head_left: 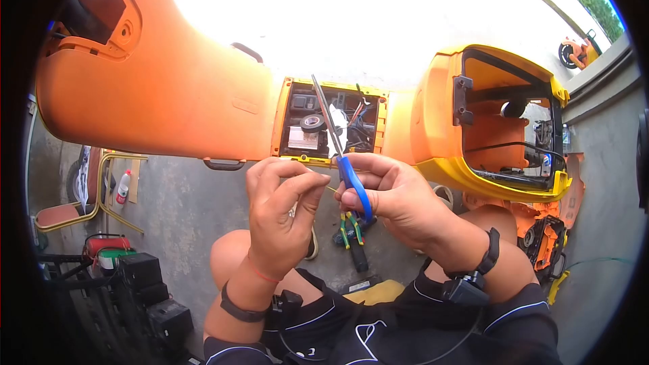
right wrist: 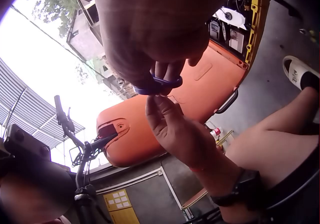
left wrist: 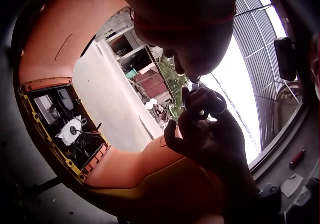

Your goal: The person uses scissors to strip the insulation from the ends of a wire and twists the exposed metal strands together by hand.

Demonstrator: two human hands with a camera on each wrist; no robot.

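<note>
My right hand (head_left: pixel 402 199) holds a pair of scissors (head_left: pixel 355 186) by the blue handles, their long blades pointing away over the open compartment (head_left: pixel 382 122) of an orange vehicle body. Close beside it, my left hand (head_left: pixel 280 206) has its thumb and fingertips pinched together. A thin wire-like strand (head_left: pixel 331 189) shows between the two hands; its ends are hidden by fingers. In the right wrist view the left fingertips meet right under the blue scissor handles (right wrist: pixel 157 86). Inside the compartment lie a roll of black tape (head_left: pixel 312 123), a white piece (head_left: pixel 338 128) and several wires.
Green-handled pliers (head_left: pixel 351 230) and a dark power tool (head_left: pixel 358 257) lie on the floor between the feet. A yellow-trimmed box (head_left: pixel 433 122) stands at the right, with loose orange parts (head_left: pixel 541 243) below it. Black battery-like blocks (head_left: pixel 145 280) and a bottle (head_left: pixel 124 187) are at left.
</note>
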